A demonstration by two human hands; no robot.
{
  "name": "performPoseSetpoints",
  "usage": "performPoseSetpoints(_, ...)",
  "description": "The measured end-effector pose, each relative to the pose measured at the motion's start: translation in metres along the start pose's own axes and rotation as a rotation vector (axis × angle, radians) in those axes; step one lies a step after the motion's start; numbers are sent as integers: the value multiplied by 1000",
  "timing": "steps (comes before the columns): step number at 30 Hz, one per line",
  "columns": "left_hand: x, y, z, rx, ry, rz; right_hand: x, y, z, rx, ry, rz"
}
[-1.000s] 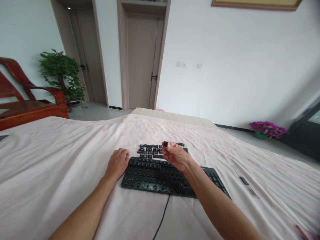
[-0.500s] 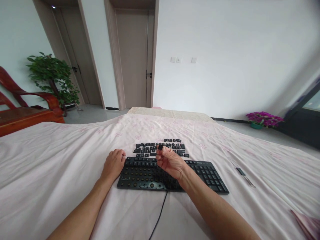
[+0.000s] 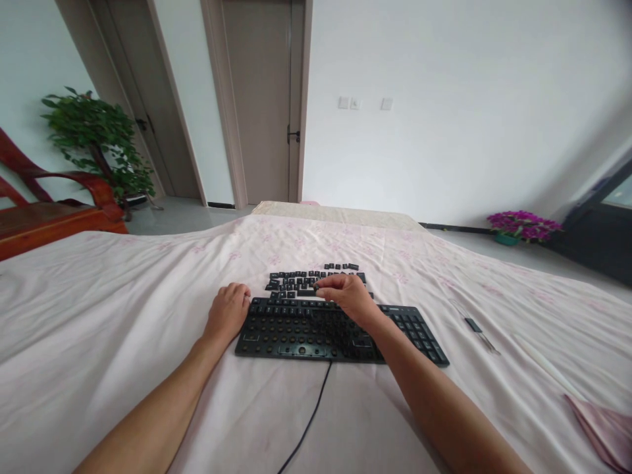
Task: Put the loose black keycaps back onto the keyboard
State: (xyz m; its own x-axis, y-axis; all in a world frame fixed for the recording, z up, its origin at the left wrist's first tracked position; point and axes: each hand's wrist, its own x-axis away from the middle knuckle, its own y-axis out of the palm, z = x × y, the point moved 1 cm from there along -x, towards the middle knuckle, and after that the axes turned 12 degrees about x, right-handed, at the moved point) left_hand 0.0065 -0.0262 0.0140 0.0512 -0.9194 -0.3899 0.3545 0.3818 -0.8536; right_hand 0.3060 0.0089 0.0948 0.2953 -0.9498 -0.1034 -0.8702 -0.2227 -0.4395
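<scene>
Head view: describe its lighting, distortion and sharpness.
Head view: soft, even daylight with no glare; wide-angle bending tilts the door frames and curves the sheet; keyboard and both hands are fairly sharp, but the loose keycaps are too small to read.

Flat black plastic computer keyboard (image 3: 316,329) lies flat on pale pink floral bedsheet (image 3: 148,289), long side across view; most main-block keycaps off, bare round sockets showing in rows; number pad at right end keeps its keys; thin black cable (image 3: 309,421) runs from near edge toward viewer; loose small black square keycaps (image 3: 296,282) spread in rough rows on sheet just beyond far edge of keyboard, tops up; one small black keycap (image 3: 316,287) pinched at far edge, among loose ones.
</scene>
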Motion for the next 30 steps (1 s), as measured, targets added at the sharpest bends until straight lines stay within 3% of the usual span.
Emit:
performPoseSetpoints(4,1,0,0,-4,-4,12,-1,-7,1,573,-127,-23)
performPoseSetpoints(11,0,-2,0,12,-54,3,4,6,0,975,-203,-100)
performPoseSetpoints(19,1,-2,-1,25,-59,22,17,15,-9,1242,-303,-164)
performPoseSetpoints(30,1,-1,-3,24,-56,30,17,26,-10,1380,-376,-181)
